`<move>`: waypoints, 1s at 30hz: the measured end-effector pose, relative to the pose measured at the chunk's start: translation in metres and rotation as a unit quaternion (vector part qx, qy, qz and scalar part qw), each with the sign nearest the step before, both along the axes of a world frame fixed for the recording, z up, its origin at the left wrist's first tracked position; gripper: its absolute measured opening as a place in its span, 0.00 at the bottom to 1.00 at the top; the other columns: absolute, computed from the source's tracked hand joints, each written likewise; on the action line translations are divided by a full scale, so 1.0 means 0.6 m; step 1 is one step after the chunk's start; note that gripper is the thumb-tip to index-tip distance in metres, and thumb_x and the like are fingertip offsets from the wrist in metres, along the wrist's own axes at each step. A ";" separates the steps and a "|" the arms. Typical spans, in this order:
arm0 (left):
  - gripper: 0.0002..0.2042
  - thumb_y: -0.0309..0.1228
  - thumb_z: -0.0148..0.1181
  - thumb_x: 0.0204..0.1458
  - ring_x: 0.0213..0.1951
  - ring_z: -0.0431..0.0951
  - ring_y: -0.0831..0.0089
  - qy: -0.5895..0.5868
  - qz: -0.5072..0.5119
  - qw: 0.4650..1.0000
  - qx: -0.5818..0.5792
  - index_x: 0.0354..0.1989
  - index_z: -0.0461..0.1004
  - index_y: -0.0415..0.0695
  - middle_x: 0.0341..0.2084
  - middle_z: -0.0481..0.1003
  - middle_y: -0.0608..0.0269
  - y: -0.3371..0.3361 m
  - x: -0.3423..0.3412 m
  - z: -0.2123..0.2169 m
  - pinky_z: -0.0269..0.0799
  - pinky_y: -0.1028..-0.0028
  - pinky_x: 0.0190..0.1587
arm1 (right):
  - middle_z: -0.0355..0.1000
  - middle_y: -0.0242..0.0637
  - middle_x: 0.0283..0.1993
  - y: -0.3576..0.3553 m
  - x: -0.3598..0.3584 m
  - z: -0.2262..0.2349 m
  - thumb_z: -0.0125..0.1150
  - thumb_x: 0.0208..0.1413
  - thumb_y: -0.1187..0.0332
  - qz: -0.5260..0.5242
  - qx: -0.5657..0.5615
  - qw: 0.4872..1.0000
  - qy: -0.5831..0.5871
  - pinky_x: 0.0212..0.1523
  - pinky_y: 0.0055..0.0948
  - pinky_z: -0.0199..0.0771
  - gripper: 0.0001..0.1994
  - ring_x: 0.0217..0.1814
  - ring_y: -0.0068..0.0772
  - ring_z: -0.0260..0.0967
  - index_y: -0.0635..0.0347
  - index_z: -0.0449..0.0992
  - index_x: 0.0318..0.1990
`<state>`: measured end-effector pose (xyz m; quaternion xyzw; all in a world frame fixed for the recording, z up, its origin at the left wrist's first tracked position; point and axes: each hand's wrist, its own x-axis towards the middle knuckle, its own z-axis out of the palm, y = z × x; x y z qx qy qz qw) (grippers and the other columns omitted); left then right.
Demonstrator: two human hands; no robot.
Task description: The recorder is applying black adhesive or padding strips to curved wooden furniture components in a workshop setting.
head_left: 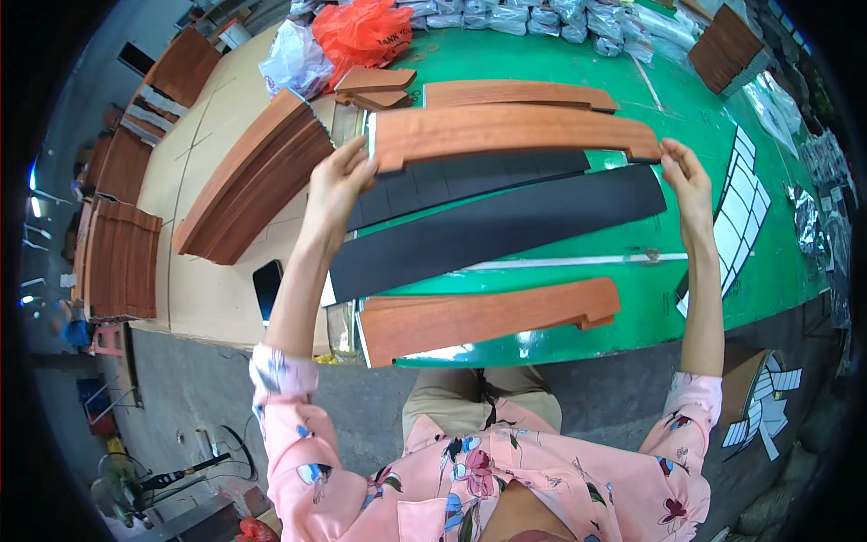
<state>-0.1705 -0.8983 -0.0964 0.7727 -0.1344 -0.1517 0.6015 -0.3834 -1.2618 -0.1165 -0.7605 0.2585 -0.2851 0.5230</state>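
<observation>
Between my two hands a long wood-grain strip (515, 131) with a notched right end is held up over the table. My left hand (341, 181) pinches its left end; fingers of my right hand (684, 176) close on its right end. Beneath it lie a long black strip (506, 230) and more dark strips (470, 181) behind that. Similar wood-grain strips (488, 316) rest at the table's near edge, and another wood-grain strip (515, 93) lies just beyond the held one.
A tall stack of wood-grain strips (257, 181) stands at left, near a phone (267, 287). Red (363, 38) and white bags (296, 59) sit behind. Plastic-wrapped bundles (542, 20) line the far edge of the green table (578, 262). White rectangular labels (742, 212) lie at right.
</observation>
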 end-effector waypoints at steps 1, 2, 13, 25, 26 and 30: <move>0.21 0.27 0.54 0.51 0.43 0.71 0.75 0.015 -0.024 1.000 0.007 0.55 0.64 0.38 0.46 0.71 0.57 -0.029 0.045 -0.016 0.65 0.77 0.42 | 0.69 0.39 0.48 -0.024 0.027 -0.007 0.52 0.56 0.68 -0.009 -0.001 1.000 -0.007 0.54 0.26 0.59 0.16 0.51 0.26 0.64 0.64 0.67 0.51; 0.20 0.28 0.52 0.53 0.44 0.69 0.79 0.021 -0.029 0.999 0.035 0.55 0.64 0.41 0.48 0.70 0.62 -0.062 0.071 -0.017 0.63 0.79 0.42 | 0.69 0.39 0.48 -0.047 0.051 -0.013 0.52 0.56 0.68 -0.009 0.000 1.000 -0.007 0.54 0.26 0.59 0.16 0.51 0.26 0.64 0.64 0.67 0.51; 0.20 0.17 0.54 0.46 0.52 0.69 0.64 0.054 0.049 0.997 -0.015 0.51 0.66 0.32 0.49 0.69 0.49 -0.207 0.235 -0.169 0.63 0.72 0.54 | 0.70 0.39 0.48 -0.187 0.225 -0.122 0.50 0.56 0.61 -0.008 -0.024 0.996 0.082 0.50 0.29 0.63 0.18 0.51 0.29 0.65 0.60 0.68 0.51; 0.20 0.24 0.55 0.50 0.44 0.71 0.76 0.021 0.028 0.998 0.051 0.54 0.66 0.39 0.46 0.72 0.59 -0.224 0.250 -0.200 0.62 0.80 0.41 | 0.70 0.39 0.49 -0.216 0.238 -0.159 0.51 0.56 0.61 -0.028 -0.039 0.994 0.100 0.49 0.28 0.64 0.17 0.50 0.28 0.66 0.59 0.69 0.50; 0.20 0.24 0.55 0.50 0.44 0.71 0.76 0.021 0.028 0.998 0.053 0.54 0.66 0.39 0.46 0.72 0.59 -0.224 0.248 -0.200 0.62 0.80 0.41 | 0.70 0.39 0.49 -0.215 0.237 -0.158 0.51 0.56 0.61 -0.028 -0.037 0.994 0.100 0.49 0.28 0.64 0.17 0.50 0.28 0.66 0.59 0.69 0.50; 0.20 0.25 0.55 0.49 0.48 0.72 0.69 -0.001 0.038 0.997 0.072 0.53 0.66 0.39 0.46 0.72 0.54 -0.221 0.238 -0.202 0.64 0.74 0.48 | 0.70 0.41 0.49 -0.205 0.233 -0.155 0.51 0.55 0.61 -0.028 -0.071 0.990 0.120 0.51 0.28 0.64 0.18 0.51 0.29 0.67 0.60 0.69 0.51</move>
